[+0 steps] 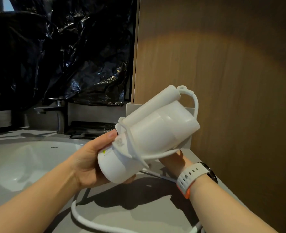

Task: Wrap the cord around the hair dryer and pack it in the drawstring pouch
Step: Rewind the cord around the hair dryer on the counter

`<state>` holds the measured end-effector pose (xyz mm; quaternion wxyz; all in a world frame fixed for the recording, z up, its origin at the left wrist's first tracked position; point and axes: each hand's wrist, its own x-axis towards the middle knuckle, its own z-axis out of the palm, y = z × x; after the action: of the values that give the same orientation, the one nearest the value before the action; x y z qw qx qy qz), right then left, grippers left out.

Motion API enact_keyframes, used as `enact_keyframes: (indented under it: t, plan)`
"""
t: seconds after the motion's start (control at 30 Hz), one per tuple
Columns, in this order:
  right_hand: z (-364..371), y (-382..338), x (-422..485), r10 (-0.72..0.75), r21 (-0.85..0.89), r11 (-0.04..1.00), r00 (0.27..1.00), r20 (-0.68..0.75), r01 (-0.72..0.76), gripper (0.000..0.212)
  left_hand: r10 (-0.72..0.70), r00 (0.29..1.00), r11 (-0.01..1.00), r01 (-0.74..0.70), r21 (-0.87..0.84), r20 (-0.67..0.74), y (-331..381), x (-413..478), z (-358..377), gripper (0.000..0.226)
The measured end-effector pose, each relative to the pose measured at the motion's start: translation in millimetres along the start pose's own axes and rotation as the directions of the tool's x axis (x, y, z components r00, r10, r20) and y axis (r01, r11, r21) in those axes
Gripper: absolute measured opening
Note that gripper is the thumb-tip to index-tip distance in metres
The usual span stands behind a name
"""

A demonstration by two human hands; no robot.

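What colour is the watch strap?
The watch strap is white, orange underneath; head view.

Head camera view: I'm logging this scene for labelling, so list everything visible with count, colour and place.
hair dryer: 1, white, held in the air above the countertop
cord: 1, white, partly looped over the hair dryer, the rest trailing onto the countertop
sink basin: 1, white, lower left
faucet: 1, dark grey, behind the basin
plastic sheeting: 1, black, upper left wall
dark flat item: 1, black, right of the faucet; kind unclear
wood panel: 1, brown, right
countertop: 1, grey, bottom
watch: 1, white and orange strap, right wrist
left hand: grips the dryer's end
right hand: under the dryer, fingers hidden
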<state>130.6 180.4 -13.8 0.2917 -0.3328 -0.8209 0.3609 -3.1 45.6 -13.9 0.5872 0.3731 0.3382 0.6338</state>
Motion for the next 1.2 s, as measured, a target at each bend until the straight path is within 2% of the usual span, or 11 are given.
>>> enact_keyframes:
  t: [0.07,0.17,0.33,0.43,0.57,0.73,0.83,0.9,0.97,1.07,1.2]
  plan:
    - [-2,8,3,0.082,0.067,0.995,0.993,-0.09,-0.076,0.035,0.07,0.997,0.995,-0.072,-0.063,-0.03,0,-2,2,0.065]
    - [3,13,9,-0.043,-0.108,0.994,0.993,-0.113,0.03,0.024,0.155,0.986,0.984,-0.16,-0.076,-0.062,2,5,-1,0.064]
    - [3,13,12,-0.046,-0.169,0.985,0.996,-0.077,0.032,0.027,0.188,0.968,0.977,-0.201,-0.073,-0.164,6,13,-8,0.068]
    - [7,7,6,-0.091,-0.22,0.972,0.996,-0.024,0.084,0.023,0.228,0.951,0.972,-0.236,-0.014,-0.21,7,15,-8,0.042]
    - [12,1,0,-0.157,-0.308,0.94,0.988,-0.003,0.148,0.024,0.301,0.899,0.951,-0.306,0.033,-0.318,11,19,-22,0.039]
    - [13,-3,1,-0.191,-0.382,0.909,0.981,-0.02,0.169,0.027,0.38,0.845,0.925,-0.344,0.163,-0.376,18,20,-31,0.015]
    - [11,-4,-2,-0.19,-0.366,0.913,0.982,0.001,0.178,0.027,0.456,0.813,0.882,-0.359,0.306,-0.362,21,20,-34,0.019]
    - [10,-6,-5,-0.185,-0.34,0.923,0.983,0.016,0.179,0.026,0.49,0.785,0.863,-0.374,0.339,-0.379,20,20,-34,0.032]
    - [10,-8,-8,-0.174,-0.313,0.934,0.984,0.026,0.174,0.024,0.526,0.74,0.844,-0.392,0.366,-0.42,17,23,-33,0.042]
    - [12,-8,-10,-0.159,-0.285,0.945,0.987,0.035,0.162,0.022,0.599,0.657,0.796,-0.421,0.435,-0.458,12,27,-28,0.041]
    - [16,-6,-9,-0.146,-0.275,0.949,0.988,0.058,0.157,0.023,0.691,0.577,0.708,-0.418,0.569,-0.436,7,29,-28,0.048]
